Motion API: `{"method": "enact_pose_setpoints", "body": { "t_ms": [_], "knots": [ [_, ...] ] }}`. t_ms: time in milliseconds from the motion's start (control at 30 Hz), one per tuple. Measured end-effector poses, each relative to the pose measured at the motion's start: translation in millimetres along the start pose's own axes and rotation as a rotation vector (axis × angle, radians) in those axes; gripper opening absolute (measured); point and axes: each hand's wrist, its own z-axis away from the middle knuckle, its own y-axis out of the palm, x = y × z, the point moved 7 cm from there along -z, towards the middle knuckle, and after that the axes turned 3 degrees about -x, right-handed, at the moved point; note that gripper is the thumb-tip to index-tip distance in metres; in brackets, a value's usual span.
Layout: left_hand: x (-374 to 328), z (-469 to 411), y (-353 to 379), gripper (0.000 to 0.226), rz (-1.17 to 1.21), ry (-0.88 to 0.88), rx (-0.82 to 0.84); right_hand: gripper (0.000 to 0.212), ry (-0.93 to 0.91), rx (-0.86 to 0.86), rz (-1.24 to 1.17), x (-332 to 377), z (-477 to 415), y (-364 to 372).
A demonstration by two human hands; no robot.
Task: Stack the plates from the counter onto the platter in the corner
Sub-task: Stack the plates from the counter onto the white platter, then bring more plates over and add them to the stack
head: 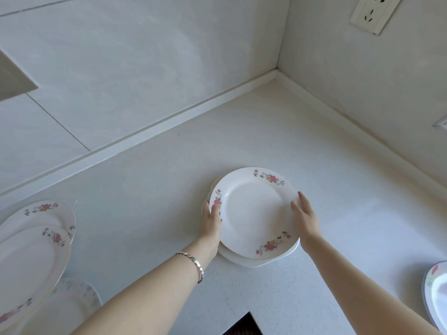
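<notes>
A white plate with pink flower sprays (254,211) lies on top of a white scalloped platter (251,261), whose edge shows below and at the left of it, on the counter. My left hand (212,223) grips the plate's left rim, thumb on top. My right hand (304,218) holds its right rim, fingers over the edge. Two more flowered plates lie at the far left, one (29,269) overlapping the other (48,211). Another plate (437,293) is cut off at the right edge.
The white counter (150,189) meets tiled walls in a corner (277,71) beyond the platter. A patterned dish (77,293) peeks out under the left plates. A wall socket (372,13) sits high right. A dark edge (244,325) shows at the bottom.
</notes>
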Motion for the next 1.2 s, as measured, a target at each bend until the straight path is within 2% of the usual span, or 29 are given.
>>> {"method": "enact_pose_setpoints", "body": {
  "t_ms": [100, 300, 433, 500, 600, 667, 700, 800, 867, 1067, 1200],
  "knots": [
    [5, 1, 3, 0.055, 0.034, -0.032, 0.005, 0.049, 0.014, 0.012, -0.029, -2, -1, 1],
    [-2, -4, 7, 0.057, -0.167, 0.085, -0.102, 0.042, -0.047, -0.033, 0.148, 1, -9, -3],
    [-3, -4, 5, 0.057, -0.151, 0.072, -0.055, 0.039, -0.097, -0.044, 0.222, 7, -8, -2],
    [-6, -4, 2, 0.052, -0.182, 0.085, -0.014, 0.036, -0.166, -0.092, 0.401, 17, -3, 0],
    [-12, 0, -9, 0.036, -0.245, 0.106, 0.046, 0.048, -0.385, -0.166, 0.713, 39, 13, 19],
    [-17, 6, -25, 0.029, -0.319, 0.122, 0.043, 0.044, -0.589, -0.071, 0.832, 52, 29, 50],
    [-18, 7, -36, 0.029, -0.38, 0.14, 0.034, 0.039, -0.639, 0.039, 0.871, 57, 36, 68],
    [-15, 10, -80, 0.018, -0.501, 0.174, 0.034, 0.03, -0.586, 0.505, 0.985, 55, 65, 126],
    [-11, 14, -125, 0.02, -0.499, 0.152, -0.024, 0.027, -0.551, 0.734, 1.083, 49, 93, 165],
    [12, 35, -298, 0.034, -0.331, 0.096, -0.34, 0.024, -0.588, 0.933, 1.076, 27, 181, 278],
    [43, 54, -403, 0.034, -0.201, 0.06, -0.513, 0.017, -0.431, 0.982, 0.977, -1, 235, 352]
  ]
}}
